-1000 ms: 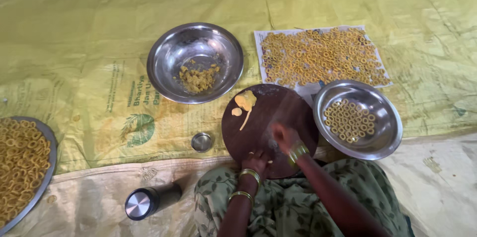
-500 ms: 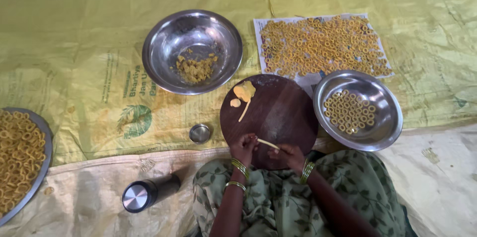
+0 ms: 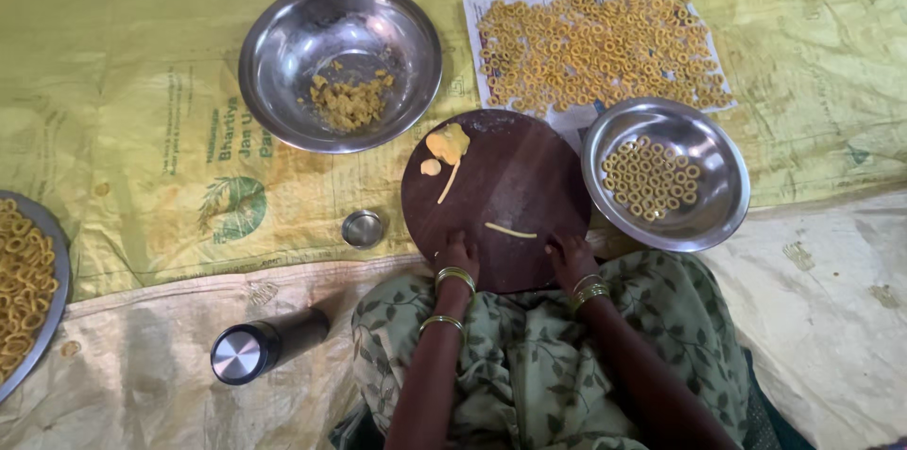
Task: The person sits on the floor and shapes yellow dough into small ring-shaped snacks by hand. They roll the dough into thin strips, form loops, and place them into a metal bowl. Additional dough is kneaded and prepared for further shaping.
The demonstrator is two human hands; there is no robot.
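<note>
A thin, short rolled strip of yellow dough (image 3: 510, 230) lies flat near the front edge of a round dark wooden board (image 3: 515, 181). It sits between the two hands and slightly beyond them, touching neither. The left hand (image 3: 456, 252) and the right hand (image 3: 570, 254) both rest on the board's near rim, fingers loosely curled and holding nothing. At the far side of the board lie a dough lump (image 3: 447, 143), a smaller bit and another thin strip. The large steel bowl (image 3: 283, 44) to the left holds crumbly yellow dough. The smaller steel bowl (image 3: 718, 195) on the right holds neat rows of dough rings. Beyond it, a paper sheet (image 3: 472, 16) is covered with many more rings.
</note>
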